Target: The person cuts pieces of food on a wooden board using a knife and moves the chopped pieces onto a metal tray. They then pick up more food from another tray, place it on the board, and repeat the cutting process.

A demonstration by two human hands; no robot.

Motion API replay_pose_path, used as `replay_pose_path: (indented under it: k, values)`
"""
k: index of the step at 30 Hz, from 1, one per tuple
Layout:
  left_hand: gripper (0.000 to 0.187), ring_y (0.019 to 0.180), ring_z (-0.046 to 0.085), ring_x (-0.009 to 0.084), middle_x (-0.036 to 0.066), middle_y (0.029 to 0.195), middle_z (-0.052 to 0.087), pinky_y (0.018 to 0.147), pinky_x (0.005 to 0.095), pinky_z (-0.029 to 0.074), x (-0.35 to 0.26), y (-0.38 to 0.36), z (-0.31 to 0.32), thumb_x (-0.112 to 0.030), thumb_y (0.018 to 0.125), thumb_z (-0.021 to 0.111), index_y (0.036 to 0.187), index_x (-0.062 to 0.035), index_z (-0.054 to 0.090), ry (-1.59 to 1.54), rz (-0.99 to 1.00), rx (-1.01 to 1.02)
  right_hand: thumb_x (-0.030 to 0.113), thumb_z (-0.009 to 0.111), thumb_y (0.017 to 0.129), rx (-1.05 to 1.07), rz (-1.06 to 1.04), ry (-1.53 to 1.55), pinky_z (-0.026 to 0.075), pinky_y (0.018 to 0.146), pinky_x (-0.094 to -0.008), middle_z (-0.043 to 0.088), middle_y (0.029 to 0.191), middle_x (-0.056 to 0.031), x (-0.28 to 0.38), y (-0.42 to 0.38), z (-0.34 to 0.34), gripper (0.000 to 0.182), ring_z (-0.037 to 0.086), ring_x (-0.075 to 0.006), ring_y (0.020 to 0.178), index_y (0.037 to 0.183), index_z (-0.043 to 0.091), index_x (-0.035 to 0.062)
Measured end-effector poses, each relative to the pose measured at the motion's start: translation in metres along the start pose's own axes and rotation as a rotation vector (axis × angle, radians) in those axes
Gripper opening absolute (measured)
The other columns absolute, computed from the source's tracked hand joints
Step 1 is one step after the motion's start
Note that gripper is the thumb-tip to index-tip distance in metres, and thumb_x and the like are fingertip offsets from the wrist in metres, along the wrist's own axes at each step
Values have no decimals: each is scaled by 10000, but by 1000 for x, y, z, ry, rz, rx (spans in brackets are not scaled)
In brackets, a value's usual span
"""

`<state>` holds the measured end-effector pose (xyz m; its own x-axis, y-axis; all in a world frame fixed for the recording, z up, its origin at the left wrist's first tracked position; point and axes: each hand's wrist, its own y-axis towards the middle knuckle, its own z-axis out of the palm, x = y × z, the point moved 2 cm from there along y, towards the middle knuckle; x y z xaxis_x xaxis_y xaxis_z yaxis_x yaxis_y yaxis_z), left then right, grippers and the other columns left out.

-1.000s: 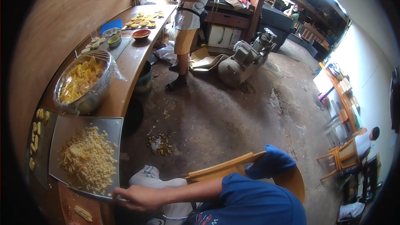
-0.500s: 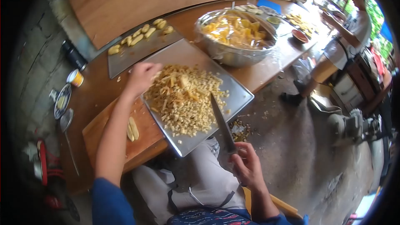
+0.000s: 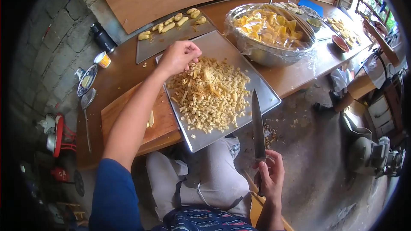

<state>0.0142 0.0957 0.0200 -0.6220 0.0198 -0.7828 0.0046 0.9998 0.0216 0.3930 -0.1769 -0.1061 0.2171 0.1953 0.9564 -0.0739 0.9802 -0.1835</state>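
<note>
My right hand [image 3: 271, 174] is wrapped round the handle of a long kitchen knife [image 3: 258, 130], its blade pointing up beside the right edge of a metal tray [image 3: 264, 89]. On that tray lies a wide heap of diced, pale yellow banana-like pieces [image 3: 209, 96]. Over the heap's far left side is my left hand [image 3: 183, 57], fingers curled and pinched together; whatever they may hold is too small to make out. Below my left forearm, a wooden cutting board [image 3: 124, 111] carries a peeled, banana-like piece [image 3: 150, 119], partly hidden by the arm.
Behind stands a second tray [image 3: 150, 51] with several peeled bananas [image 3: 169, 26]. A plastic-covered metal bowl [image 3: 274, 57] of yellow-orange slices is to its right. A cup [image 3: 102, 60], black flask [image 3: 102, 37], plate [image 3: 87, 79] and ladle [image 3: 87, 98] line the left. Another person [image 3: 387, 55] stands far right.
My left hand has moved slightly away from me, over the heap's far edge. The knife is now more upright in my right hand. The whole view has shifted as my head turned left.
</note>
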Motion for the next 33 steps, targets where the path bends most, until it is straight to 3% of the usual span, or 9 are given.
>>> replay_pose_path:
  k: [3, 6, 11, 15, 19, 22, 25, 30, 33]
  values:
    - [469, 866, 794, 289, 193, 923, 806, 813, 442, 610, -1, 14, 5, -478, 1016, 792, 983, -10, 794, 379, 128, -188, 78, 616, 1135, 18, -45, -8, 448, 459, -210, 753, 978, -95, -1, -1, 2, 342, 595, -62, 522, 1458, 506, 55]
    - [497, 939, 801, 366, 207, 966, 818, 881, 469, 608, -16, 14, 16, -510, 1010, 779, 1006, -14, 803, 433, 79, -193, 81, 616, 1135, 28, -66, -23, 452, 461, -208, 754, 981, -97, -4, -1, 3, 340, 599, -64, 526, 1456, 506, 56]
    - [235, 988, 794, 199, 113, 1036, 833, 911, 372, 608, -13, 14, 3, -179, 976, 733, 1151, -38, 803, 331, 115, -109, 85, 614, 1136, 34, -90, -31, 456, 460, -208, 745, 965, -95, -9, 1, 3, 344, 596, -65, 525, 1463, 507, 60]
    - [270, 1006, 787, 175, 98, 1077, 839, 918, 339, 606, -2, 8, -9, -153, 999, 746, 1241, -44, 793, 274, 197, -117, 93, 606, 1140, 24, -124, -67, 445, 454, -209, 733, 944, -92, -10, 3, 4, 340, 587, -68, 524, 1466, 516, 59]
    - [243, 1103, 784, 207, 110, 1176, 830, 993, 378, 615, 0, -75, -67, -135, 1030, 746, 1250, -40, 787, 298, 275, -152, 105, 615, 1140, -1, -136, -103, 426, 443, -208, 739, 926, -89, -9, -2, 6, 343, 577, -61, 518, 1465, 523, 41]
    - [334, 1329, 706, 281, 138, 1388, 758, 1158, 444, 549, 50, -158, -96, -189, 1009, 784, 1326, -86, 769, 372, 132, 50, 94, 617, 1140, 18, -135, -100, 424, 443, -209, 747, 918, -86, -6, -3, 10, 336, 577, -57, 515, 1456, 521, 33]
    - [718, 1633, 369, 355, 151, 1743, 422, 1352, 506, 309, 98, -215, -80, -362, 956, 852, 1582, -137, 583, 517, 168, 73, 104, 623, 1141, 48, -130, -131, 425, 442, -210, 745, 920, -86, -7, -4, 15, 339, 578, -58, 514, 1457, 521, 35]
    - [753, 1533, 458, 392, 179, 1566, 533, 1299, 501, 368, 119, -247, -66, -371, 957, 848, 1564, -56, 534, 535, 214, 5, 113, 628, 1143, 83, -143, -198, 430, 448, -209, 745, 925, -84, 7, -17, 29, 336, 577, -51, 519, 1451, 524, 34]
    - [762, 1525, 463, 394, 197, 1554, 538, 1279, 511, 382, 118, -285, -70, -402, 947, 859, 1547, -55, 543, 596, 49, -122, 101, 630, 1136, 126, -160, -211, 417, 472, -199, 749, 930, -80, 15, -25, 43, 319, 574, -37, 550, 1437, 541, 43]
